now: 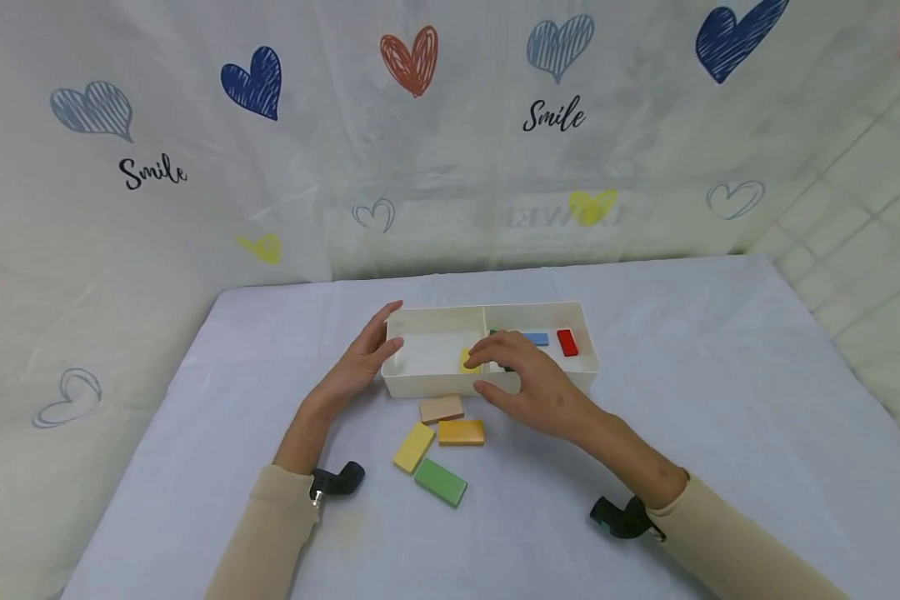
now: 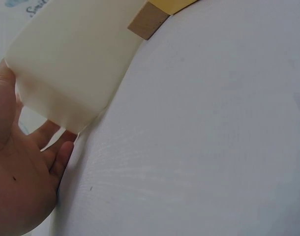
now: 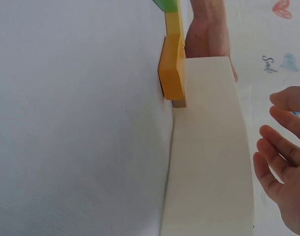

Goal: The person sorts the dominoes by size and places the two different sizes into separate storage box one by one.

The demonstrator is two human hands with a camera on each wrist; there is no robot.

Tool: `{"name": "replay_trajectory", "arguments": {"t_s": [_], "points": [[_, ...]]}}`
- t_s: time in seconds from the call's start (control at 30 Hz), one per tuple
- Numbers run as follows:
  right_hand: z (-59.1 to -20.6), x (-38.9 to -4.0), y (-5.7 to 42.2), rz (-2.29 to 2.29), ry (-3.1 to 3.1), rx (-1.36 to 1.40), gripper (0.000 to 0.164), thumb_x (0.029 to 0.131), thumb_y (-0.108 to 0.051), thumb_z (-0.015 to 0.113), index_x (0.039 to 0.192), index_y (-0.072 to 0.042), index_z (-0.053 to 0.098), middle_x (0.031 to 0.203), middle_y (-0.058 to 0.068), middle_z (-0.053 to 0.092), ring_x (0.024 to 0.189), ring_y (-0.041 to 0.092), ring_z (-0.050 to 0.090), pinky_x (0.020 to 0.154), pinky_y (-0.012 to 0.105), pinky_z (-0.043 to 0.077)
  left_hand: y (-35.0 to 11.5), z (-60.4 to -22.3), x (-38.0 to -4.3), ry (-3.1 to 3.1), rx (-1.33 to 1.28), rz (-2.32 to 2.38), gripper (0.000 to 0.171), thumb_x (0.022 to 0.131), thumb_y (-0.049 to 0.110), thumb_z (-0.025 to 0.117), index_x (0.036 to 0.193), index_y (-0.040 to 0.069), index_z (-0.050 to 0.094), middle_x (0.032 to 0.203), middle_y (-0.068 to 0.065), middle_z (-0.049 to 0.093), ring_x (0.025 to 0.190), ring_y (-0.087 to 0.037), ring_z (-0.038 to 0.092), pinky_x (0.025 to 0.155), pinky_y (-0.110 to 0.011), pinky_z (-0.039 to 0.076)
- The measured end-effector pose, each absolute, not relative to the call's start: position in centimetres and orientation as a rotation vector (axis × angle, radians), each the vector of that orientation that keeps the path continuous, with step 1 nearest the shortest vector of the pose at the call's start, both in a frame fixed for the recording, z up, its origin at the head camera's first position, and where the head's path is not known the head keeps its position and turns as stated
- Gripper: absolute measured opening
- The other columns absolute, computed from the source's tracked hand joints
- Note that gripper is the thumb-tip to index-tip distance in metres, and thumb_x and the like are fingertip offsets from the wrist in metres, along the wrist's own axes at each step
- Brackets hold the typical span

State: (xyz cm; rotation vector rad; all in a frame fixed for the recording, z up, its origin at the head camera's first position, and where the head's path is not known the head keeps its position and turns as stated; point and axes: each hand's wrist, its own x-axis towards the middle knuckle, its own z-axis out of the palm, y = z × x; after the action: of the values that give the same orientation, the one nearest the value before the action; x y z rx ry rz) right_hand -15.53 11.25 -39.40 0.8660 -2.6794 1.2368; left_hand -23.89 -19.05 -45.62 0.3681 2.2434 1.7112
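A white two-compartment box lies across the table. My left hand holds its left end, the thumb over the rim and the fingers along the outside. In the left wrist view, that hand touches the box's end wall. Over the divider hovers my right hand, thumb and fingers apart and nothing between them. Just under its fingertips a yellow block lies in the left compartment. The right compartment has a blue block, a red block and dark and green pieces partly hidden by the hand.
In front of the box lie a wood-coloured block, an orange block, another yellow block and a green block. A white cloth covers the table. Behind it hangs a curtain printed with hearts.
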Motion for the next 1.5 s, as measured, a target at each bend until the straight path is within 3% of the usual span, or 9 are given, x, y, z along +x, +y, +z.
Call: {"name": "replay_trajectory", "arguments": {"t_s": [0.2,0.53,0.73,1.03,1.2,1.5], "points": [[-39.5,-15.3,11.1,1.225,-2.703,0.871,0.025,0.094,-0.013,0.077,0.119,-0.017,0.074,0.130,-0.003,0.065,0.127,0.019,0.058,0.103,0.043,0.057,-19.0,-45.7,-23.9,2.251,0.362,1.703,0.062,0.110,0.028,0.053,0.160,0.053,0.025,0.175,0.004,0.020,0.165,-0.025,0.012,0.131,-0.057,0.017],[-39.6,-15.0,11.0,1.262,-2.721,0.887,0.024,0.094,-0.015,0.078,0.117,-0.018,0.073,0.127,-0.006,0.064,0.125,0.015,0.058,0.101,0.042,0.058,-19.1,-45.7,-23.9,2.245,0.357,1.715,0.062,0.110,0.027,0.053,0.162,0.048,0.025,0.174,0.003,0.023,0.164,-0.022,0.016,0.131,-0.056,0.019],[-39.9,-14.8,11.1,1.258,-2.723,0.911,0.024,0.094,-0.015,0.077,0.116,-0.023,0.073,0.127,-0.007,0.064,0.124,0.012,0.058,0.097,0.041,0.059,-19.1,-45.7,-23.8,2.257,0.343,1.703,0.062,0.110,0.029,0.053,0.161,0.051,0.025,0.175,0.006,0.018,0.165,-0.024,0.010,0.132,-0.057,0.016],[-40.0,-14.5,11.1,1.286,-2.718,0.941,0.022,0.094,-0.015,0.077,0.116,-0.018,0.074,0.123,-0.008,0.065,0.118,0.011,0.061,0.091,0.040,0.060,-18.9,-45.4,-23.7,2.258,0.345,1.702,0.062,0.110,0.028,0.053,0.160,0.051,0.025,0.175,0.006,0.018,0.165,-0.023,0.010,0.132,-0.057,0.016],[-40.0,-14.2,11.1,1.316,-2.744,0.936,0.020,0.094,-0.014,0.077,0.114,-0.018,0.074,0.119,-0.009,0.065,0.114,0.018,0.064,0.089,0.038,0.061,-18.8,-45.3,-23.8,2.261,0.346,1.696,0.061,0.110,0.028,0.053,0.159,0.053,0.026,0.175,0.004,0.019,0.165,-0.024,0.011,0.132,-0.057,0.016],[-40.2,-14.0,10.9,1.284,-2.839,0.957,0.019,0.096,-0.018,0.076,0.115,-0.018,0.074,0.115,-0.011,0.066,0.109,0.018,0.066,0.091,0.038,0.061,-19.0,-45.4,-23.7,2.255,0.345,1.700,0.062,0.110,0.031,0.055,0.160,0.052,0.026,0.175,0.006,0.016,0.166,-0.024,0.007,0.132,-0.057,0.014]]}}
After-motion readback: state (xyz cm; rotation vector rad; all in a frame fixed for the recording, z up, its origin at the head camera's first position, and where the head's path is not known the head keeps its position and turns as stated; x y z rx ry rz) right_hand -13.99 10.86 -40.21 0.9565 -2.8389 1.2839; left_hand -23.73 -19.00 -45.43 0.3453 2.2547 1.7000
